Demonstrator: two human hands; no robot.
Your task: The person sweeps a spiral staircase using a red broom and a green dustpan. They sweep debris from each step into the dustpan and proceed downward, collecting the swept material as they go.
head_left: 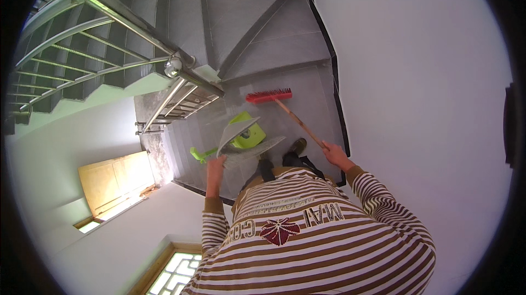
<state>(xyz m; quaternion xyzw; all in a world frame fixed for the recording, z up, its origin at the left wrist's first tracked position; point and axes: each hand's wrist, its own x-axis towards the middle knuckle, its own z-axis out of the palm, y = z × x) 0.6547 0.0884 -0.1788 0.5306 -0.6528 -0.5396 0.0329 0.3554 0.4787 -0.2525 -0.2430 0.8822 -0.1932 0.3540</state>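
On the grey stair landing (318,96) in front of me, a person's right hand (338,157) is wrapping its fingers around the wooden handle (302,124) of a red-headed broom (269,96) near the steps (263,15), while the left hand (215,170) is gripping a grey sheet-like object (234,129) partly covering a lime-green dustpan (255,136).

Printed lettering borne by brown-and-white striped sweater (312,245). Two short groups of large capital letters (323,214) set across chest, dark with pale dotted trim, parted by dark red leaf motif (280,231). Smaller, paler line of lettering (282,204) placed nearer hem, too faint to be made out.
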